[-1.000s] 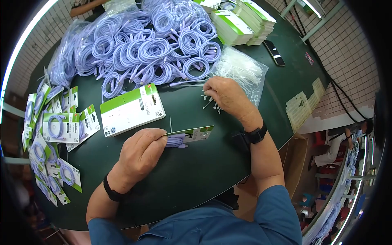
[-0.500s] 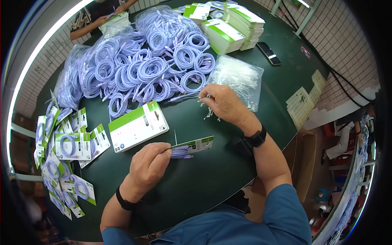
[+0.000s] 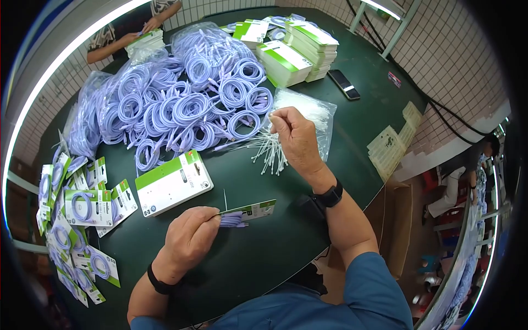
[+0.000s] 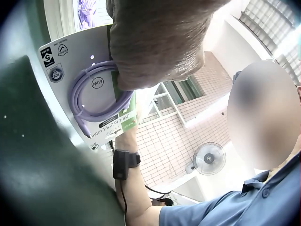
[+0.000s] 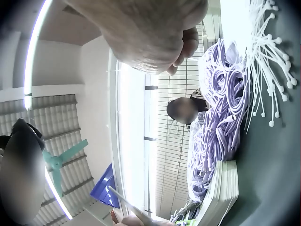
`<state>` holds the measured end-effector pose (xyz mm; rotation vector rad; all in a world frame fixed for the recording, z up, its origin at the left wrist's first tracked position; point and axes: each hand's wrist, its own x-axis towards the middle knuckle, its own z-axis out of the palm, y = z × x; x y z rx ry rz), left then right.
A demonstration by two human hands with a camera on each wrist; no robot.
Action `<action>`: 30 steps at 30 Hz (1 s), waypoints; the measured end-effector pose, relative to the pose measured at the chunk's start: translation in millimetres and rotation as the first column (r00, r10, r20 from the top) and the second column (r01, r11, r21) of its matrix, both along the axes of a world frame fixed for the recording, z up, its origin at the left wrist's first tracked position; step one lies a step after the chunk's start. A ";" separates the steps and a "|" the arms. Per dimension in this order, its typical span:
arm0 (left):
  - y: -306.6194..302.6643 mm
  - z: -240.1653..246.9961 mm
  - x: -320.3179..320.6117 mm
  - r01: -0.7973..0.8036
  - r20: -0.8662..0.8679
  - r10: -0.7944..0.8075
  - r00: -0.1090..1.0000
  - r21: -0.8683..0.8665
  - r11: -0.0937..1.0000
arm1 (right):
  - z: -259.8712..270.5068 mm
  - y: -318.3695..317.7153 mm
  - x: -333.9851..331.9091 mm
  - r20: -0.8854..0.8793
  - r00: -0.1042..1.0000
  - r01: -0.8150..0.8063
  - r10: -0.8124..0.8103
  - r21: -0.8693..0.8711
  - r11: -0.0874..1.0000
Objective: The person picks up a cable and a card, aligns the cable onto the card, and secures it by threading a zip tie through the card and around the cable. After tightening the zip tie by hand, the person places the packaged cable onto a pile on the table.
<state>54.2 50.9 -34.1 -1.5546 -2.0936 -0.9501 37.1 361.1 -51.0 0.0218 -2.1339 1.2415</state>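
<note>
My left hand (image 3: 191,234) pinches a retail card (image 3: 258,209) with a coiled lilac USB-C cable (image 3: 232,219) on it. In the left wrist view the printed card front (image 4: 63,80) and the cable coil (image 4: 77,96) show below the hand. A thin white cable tie (image 3: 225,199) sticks up from the card beside the left fingertips. My right hand (image 3: 300,140) is raised beside a clear bag of white cable ties (image 3: 308,107), thumb and forefinger brought together. I cannot tell whether a tie is between those fingertips. Loose ties (image 3: 268,152) fan out from the bag below it.
Coiled lilac cables (image 3: 190,107) fill the back of the table. A stack of blank-front cards (image 3: 173,184) lies ahead of the left hand, and carded cables (image 3: 85,206) pile up at left. More card stacks (image 3: 286,63) and a phone (image 3: 344,84) are at back right. Another person (image 3: 132,33) works opposite.
The right hand has lifted away from the loose ties, uncovering them, with its fingertips pointing up more. The left hand keeps its grip on the card. The head view has shifted.
</note>
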 end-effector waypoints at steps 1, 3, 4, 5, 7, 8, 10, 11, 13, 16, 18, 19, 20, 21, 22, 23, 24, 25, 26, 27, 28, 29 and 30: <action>-0.1 0.3 0.0 0.007 -0.002 -0.007 1.000 -0.002 1.000 | -0.7 2.3 -1.4 -0.059 0.997 0.052 -0.049 0.048 0.997; 0.7 0.6 -0.5 0.009 -0.006 -0.009 1.000 0.006 1.000 | 0.9 7.4 -2.7 -0.123 0.988 0.102 -0.089 0.102 0.990; 0.8 0.9 -0.4 0.015 -0.008 -0.015 1.000 0.008 1.000 | 2.3 8.1 -1.3 -0.066 0.994 0.099 -0.093 0.098 0.990; 0.8 0.8 -0.2 0.021 -0.010 -0.021 1.000 0.010 1.000 | 3.6 8.4 0.2 -0.008 0.995 0.097 -0.097 0.093 0.991; 0.7 0.8 1.5 0.022 -0.006 -0.022 1.000 0.009 1.000 | 5.1 8.9 1.7 0.055 0.994 0.091 -0.096 0.087 0.992; 1.0 1.5 2.3 0.024 -0.010 -0.024 1.000 0.010 1.000 | 6.3 7.6 2.6 0.081 0.994 0.069 -0.070 0.027 0.997; 0.6 3.1 2.4 0.028 -0.021 -0.028 0.999 0.006 1.000 | 9.2 2.7 4.5 0.126 0.992 0.029 -0.016 -0.103 0.994; 0.2 3.2 1.9 0.024 -0.017 -0.024 1.000 -0.003 1.000 | 10.3 1.2 5.3 0.130 0.992 0.025 -0.010 -0.111 0.994; -0.3 1.3 1.4 0.039 -0.045 -0.039 0.998 0.004 0.999 | 12.3 0.0 6.8 0.168 0.977 -0.072 0.130 -0.313 0.947; -0.5 0.2 0.5 0.053 -0.056 -0.053 0.997 0.000 0.999 | 9.3 -3.4 5.5 0.153 0.962 -0.153 0.225 -0.382 0.911; 0.3 -1.8 1.1 0.068 -0.059 -0.067 0.996 0.005 0.998 | 5.6 -5.0 5.9 0.105 0.957 -0.228 0.270 -0.303 0.926; 1.2 -2.6 0.8 0.062 -0.037 -0.062 0.997 -0.002 0.998 | 6.8 -5.9 6.8 0.123 0.953 -0.226 0.276 -0.316 0.922; 2.2 -3.0 -0.5 0.071 -0.053 -0.070 0.996 0.006 0.997 | 11.1 -6.9 7.5 0.132 0.946 -0.249 0.297 -0.294 0.923; 1.6 -3.6 -0.2 0.078 -0.061 -0.077 0.995 0.009 0.997 | 14.6 -9.3 9.8 0.147 0.936 -0.271 0.320 -0.280 0.921; -0.3 -4.5 1.1 0.086 -0.068 -0.085 0.994 0.008 0.996 | 15.7 -12.6 12.7 0.160 0.925 -0.294 0.344 -0.271 0.917; -1.4 -4.1 2.3 0.075 -0.039 -0.075 0.996 -0.007 0.997 | 16.6 -14.1 14.4 0.180 0.917 -0.296 0.357 -0.295 0.908; -1.6 -2.3 3.6 0.071 -0.029 -0.072 0.997 -0.013 0.997 | 17.7 -14.2 16.2 0.206 0.896 -0.299 0.394 -0.377 0.877; -1.4 -0.9 4.6 0.070 -0.023 -0.071 0.997 -0.018 0.997 | 18.1 -14.7 17.9 0.226 0.874 -0.296 0.430 -0.454 0.840; -1.1 -1.1 4.2 0.071 -0.024 -0.071 0.997 -0.022 0.997 | 17.9 -17.2 18.5 0.237 0.854 -0.289 0.463 -0.525 0.801; -1.1 -2.7 3.3 0.066 -0.011 -0.067 0.998 -0.034 0.997 | 17.5 -21.9 18.7 0.241 0.849 -0.286 0.470 -0.538 0.793; -1.0 -4.1 2.4 0.062 -0.012 -0.062 0.998 -0.030 0.998 | 17.2 -26.8 18.8 0.247 0.849 -0.260 0.468 -0.575 0.776; -0.7 -5.5 1.6 0.059 -0.014 -0.059 0.998 -0.025 0.998 | 16.0 -31.5 18.9 0.254 0.849 -0.232 0.464 -0.609 0.758; -0.4 -6.5 1.4 0.057 -0.015 -0.058 0.998 -0.021 0.998 | 13.1 -35.9 19.5 0.260 0.850 -0.202 0.459 -0.643 0.739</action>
